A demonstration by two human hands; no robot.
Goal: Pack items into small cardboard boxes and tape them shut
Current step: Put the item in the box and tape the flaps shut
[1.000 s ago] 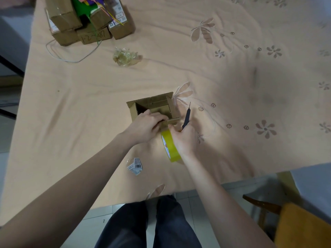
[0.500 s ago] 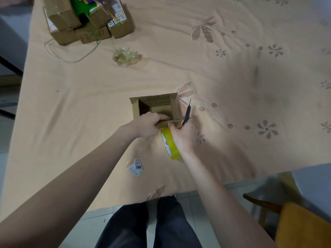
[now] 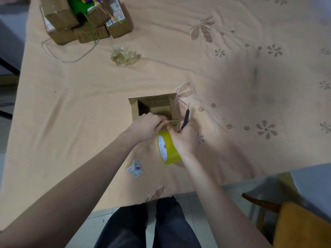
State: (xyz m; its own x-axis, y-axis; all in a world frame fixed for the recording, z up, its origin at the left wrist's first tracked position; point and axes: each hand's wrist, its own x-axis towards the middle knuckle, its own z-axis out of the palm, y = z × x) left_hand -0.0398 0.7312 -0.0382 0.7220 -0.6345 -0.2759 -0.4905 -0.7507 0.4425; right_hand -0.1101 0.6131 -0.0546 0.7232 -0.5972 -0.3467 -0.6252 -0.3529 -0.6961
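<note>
The light is dim and flat, with a warm cast over the peach tablecloth [image 3: 232, 72]. Soft, broad shadows lie on the cloth right of the middle and around the open cardboard box [image 3: 154, 106], whose inside is dark. No glare shows except a faint shine on the yellow tape roll [image 3: 168, 149]. The whole picture is slightly soft and grainy. The wide lens bends the table's edges, and the forearms swell toward the lower corners.
</note>
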